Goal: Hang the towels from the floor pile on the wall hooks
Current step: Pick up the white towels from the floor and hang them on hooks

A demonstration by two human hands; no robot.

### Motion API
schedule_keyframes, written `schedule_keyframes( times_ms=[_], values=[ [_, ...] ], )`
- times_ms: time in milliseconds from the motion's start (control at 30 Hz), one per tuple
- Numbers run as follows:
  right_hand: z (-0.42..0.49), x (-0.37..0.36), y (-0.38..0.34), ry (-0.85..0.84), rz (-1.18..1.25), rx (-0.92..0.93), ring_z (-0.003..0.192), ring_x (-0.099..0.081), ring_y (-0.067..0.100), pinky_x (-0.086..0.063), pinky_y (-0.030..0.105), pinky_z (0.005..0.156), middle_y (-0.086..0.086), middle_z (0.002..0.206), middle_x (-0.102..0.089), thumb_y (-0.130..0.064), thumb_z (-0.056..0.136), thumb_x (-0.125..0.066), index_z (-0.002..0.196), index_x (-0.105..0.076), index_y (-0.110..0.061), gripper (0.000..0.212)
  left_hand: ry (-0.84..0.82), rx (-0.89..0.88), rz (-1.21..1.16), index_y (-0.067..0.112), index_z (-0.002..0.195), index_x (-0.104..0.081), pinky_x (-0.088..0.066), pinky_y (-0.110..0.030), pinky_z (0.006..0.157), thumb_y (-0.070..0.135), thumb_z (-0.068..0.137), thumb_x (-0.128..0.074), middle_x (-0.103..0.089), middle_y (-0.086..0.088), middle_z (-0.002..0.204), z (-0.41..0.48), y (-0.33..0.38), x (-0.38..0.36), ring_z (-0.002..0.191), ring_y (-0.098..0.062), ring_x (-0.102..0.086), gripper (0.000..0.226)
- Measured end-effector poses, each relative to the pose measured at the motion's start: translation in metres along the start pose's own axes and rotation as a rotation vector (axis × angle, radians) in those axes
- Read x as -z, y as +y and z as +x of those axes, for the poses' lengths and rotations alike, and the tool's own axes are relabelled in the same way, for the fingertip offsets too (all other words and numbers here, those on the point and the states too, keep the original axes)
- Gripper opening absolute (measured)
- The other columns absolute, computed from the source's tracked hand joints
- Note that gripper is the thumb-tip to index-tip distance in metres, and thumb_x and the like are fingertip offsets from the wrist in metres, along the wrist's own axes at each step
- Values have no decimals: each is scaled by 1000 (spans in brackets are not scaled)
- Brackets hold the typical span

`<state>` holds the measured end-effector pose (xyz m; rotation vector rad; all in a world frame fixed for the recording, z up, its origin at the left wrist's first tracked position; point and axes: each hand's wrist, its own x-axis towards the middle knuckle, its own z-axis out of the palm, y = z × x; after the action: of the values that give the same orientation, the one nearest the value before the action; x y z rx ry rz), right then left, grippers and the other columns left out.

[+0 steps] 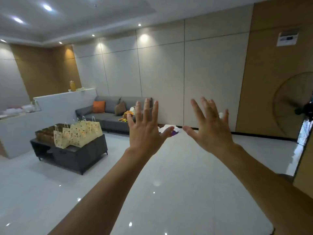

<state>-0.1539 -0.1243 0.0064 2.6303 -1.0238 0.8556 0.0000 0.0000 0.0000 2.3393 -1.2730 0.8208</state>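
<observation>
Both my arms stretch out in front of me. My left hand (145,128) and my right hand (210,127) are raised with fingers spread, backs toward me, holding nothing. Between and behind them, far across the room, a small pile of towels (171,128), white with a bit of purple, lies on the floor at the foot of the beige panelled wall (211,78). My left thumb partly covers the pile. A small white thing (221,114) shows on the wall beside my right hand; I cannot tell whether it is a hook.
A grey sofa (108,116) with orange and brown cushions stands left of the pile. A dark low table (76,151) carries several paper gift bags. A white counter (50,112) is at the far left, a large fan (298,106) at the right. Glossy white floor (169,175) lies between.
</observation>
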Motion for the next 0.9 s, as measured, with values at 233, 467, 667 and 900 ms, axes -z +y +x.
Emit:
schedule_keyframes(
  times_ms=[233, 467, 667, 900],
  values=[
    [8, -76, 28, -95, -15, 14, 148, 10, 26, -2, 59, 115, 3, 161, 13, -69, 89, -28, 151, 15, -32, 85, -105, 7, 60, 25, 155, 10, -4, -59, 116, 75, 89, -29, 16, -3, 162, 11, 12, -76, 148, -30, 16, 91],
    [68, -176, 40, -179, -48, 10, 148, 10, 26, -1, 61, 114, 4, 161, 10, -68, 92, -29, 151, 14, -33, 81, -215, 6, 56, 26, 155, 6, -5, -58, 116, 77, 87, -25, 9, -5, 163, 61, -6, -184, 149, -31, 13, 89],
    [145, -251, 41, -264, -63, -44, 149, 8, 25, -2, 60, 115, 3, 162, 8, -67, 93, -31, 151, 12, -35, 79, -311, 7, 29, 26, 155, 0, -8, -60, 116, 77, 87, -24, 6, -5, 163, 136, -28, -281, 149, -32, 10, 89],
    [216, -331, 73, -347, -69, -104, 149, 8, 25, -2, 62, 113, 1, 162, 9, -67, 93, -29, 150, 12, -38, 76, -382, -51, 42, 27, 155, -3, -9, -60, 116, 78, 87, -22, 6, -5, 163, 211, -34, -372, 149, -32, 8, 87]
  ],
)
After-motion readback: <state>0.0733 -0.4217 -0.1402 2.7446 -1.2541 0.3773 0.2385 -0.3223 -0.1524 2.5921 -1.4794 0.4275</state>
